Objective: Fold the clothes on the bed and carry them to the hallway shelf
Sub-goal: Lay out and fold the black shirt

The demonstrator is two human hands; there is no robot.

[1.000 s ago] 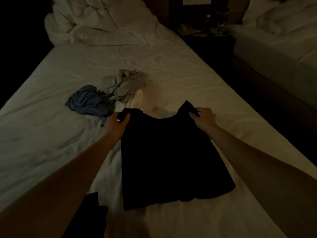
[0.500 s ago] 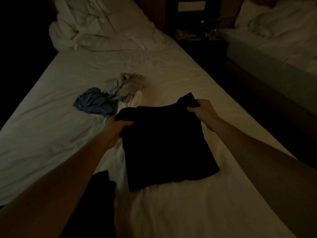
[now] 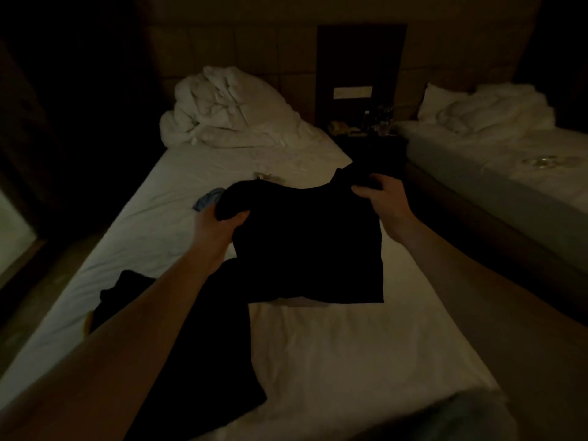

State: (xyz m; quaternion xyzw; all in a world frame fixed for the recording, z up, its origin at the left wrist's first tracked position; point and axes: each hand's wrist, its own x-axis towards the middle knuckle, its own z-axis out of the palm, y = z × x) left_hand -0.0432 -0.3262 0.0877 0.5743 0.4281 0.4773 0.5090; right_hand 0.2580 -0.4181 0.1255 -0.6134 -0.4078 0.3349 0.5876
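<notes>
Once flat on bed — black shirt aloft

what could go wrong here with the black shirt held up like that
The left hand and right hand grip only the top corners of the black shirt, so its loose lower edge may sag and fold unevenly. The room is dim, so seams on the dark cloth are hard to line up. Laid down carelessly, it may land on the other dark garment beside it.

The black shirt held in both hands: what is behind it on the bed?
Behind the black shirt, a blue garment and a grey one peek out; the rest is hidden.
</notes>
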